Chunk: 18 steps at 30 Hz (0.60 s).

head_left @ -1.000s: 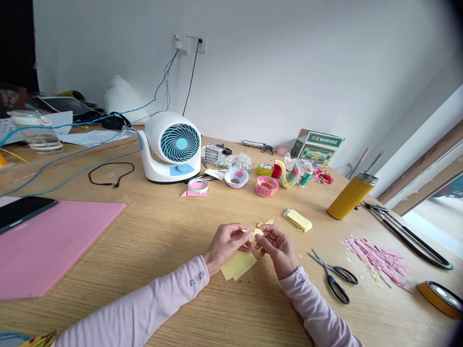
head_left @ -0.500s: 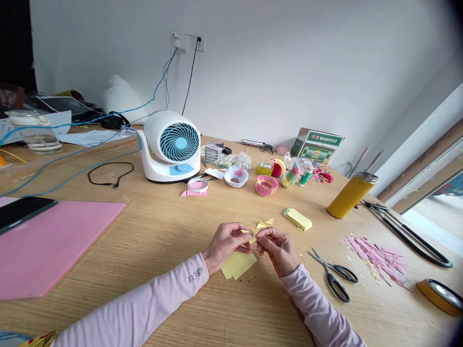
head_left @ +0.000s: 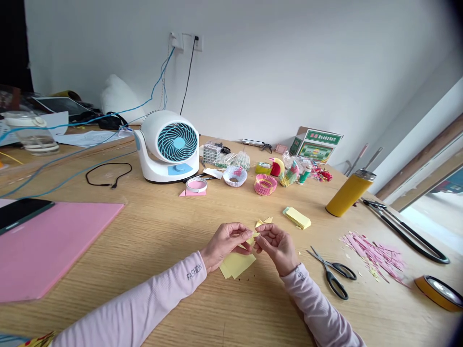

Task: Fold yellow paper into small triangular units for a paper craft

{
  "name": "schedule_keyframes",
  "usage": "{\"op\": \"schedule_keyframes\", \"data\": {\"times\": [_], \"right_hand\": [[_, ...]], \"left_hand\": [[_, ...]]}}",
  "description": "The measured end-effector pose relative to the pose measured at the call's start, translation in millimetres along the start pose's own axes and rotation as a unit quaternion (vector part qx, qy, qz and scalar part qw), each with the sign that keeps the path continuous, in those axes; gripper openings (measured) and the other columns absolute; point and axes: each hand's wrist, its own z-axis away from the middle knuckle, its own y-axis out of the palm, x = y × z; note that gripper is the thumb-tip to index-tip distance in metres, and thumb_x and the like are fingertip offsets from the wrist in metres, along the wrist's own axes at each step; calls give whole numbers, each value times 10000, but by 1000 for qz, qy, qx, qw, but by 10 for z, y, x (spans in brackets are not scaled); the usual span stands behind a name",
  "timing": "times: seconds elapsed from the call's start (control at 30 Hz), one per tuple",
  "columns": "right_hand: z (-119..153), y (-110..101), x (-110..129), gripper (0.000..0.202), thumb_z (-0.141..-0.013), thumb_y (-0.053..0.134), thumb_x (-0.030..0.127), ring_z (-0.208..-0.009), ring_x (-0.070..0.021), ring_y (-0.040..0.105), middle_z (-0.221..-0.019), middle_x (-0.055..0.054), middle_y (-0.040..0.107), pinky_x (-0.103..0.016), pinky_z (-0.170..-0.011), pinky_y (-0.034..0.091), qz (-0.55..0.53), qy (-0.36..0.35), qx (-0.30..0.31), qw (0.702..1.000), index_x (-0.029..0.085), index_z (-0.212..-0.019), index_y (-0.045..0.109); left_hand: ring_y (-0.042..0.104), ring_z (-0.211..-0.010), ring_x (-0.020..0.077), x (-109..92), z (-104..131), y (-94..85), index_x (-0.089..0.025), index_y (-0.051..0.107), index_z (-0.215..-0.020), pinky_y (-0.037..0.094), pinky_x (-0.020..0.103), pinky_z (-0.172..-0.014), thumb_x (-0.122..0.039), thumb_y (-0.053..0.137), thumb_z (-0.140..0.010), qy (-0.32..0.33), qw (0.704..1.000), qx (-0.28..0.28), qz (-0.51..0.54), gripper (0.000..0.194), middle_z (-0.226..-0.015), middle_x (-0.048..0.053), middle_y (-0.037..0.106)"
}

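Paper [head_left: 251, 239] sits above the sheets [head_left: 239, 265], pinched thumb-to-finger in my left hand [head_left: 227, 243], while my right hand [head_left: 279, 249] nearly closes at its edge, hold unclear, so uneven tugging between the 2 could tear or skew it.

- Left of the scissors [head_left: 332, 272], the small yellow paper [head_left: 255, 235] is mostly covered by fingers of the left hand [head_left: 228, 243] and right hand [head_left: 278, 248]; its folds are too small to read.
- Nearer left of the scissors, the right hand's curled fingers hide their grip.
- Further left of the scissors, yellow sheets [head_left: 238, 266] run under the left hand.
- Far left of the scissors, the phone [head_left: 25, 214] and pink board [head_left: 68, 246] leave the frame.
- Right of the scissors, the edge crops the orange tape roll [head_left: 434, 293].
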Motion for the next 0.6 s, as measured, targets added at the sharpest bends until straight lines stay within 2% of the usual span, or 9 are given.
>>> {"op": "schedule_keyframes", "data": {"times": [0.17,0.37,0.6], "right_hand": [[-5,-25,-22,230,-678,740,336,-538,-135,604,-573,-21,642,-255,-523,511,-2,0,-6,1000,146,-762,641],[6,9,-5,242,-607,784,339,-513,-133,590,-546,-21,640,-232,-469,477,2,13,-48,999,147,-723,693],[11,21,36,310,-653,734,417,-595,-138,609,-683,-35,659,-207,-460,472,-46,62,-42,996,148,-806,709]], "left_hand": [[614,-627,104,-11,5,-8,-110,624,-855,524,241,-613,-372,638,-754,5,1000,8,-19,281,-825,39,606],[614,-598,119,-42,15,6,-93,626,-847,532,260,-582,-381,636,-749,17,998,-2,-66,304,-789,52,617],[607,-594,121,-28,-15,23,-100,617,-862,516,232,-524,-400,609,-762,42,993,-34,-106,316,-771,39,602]]}}
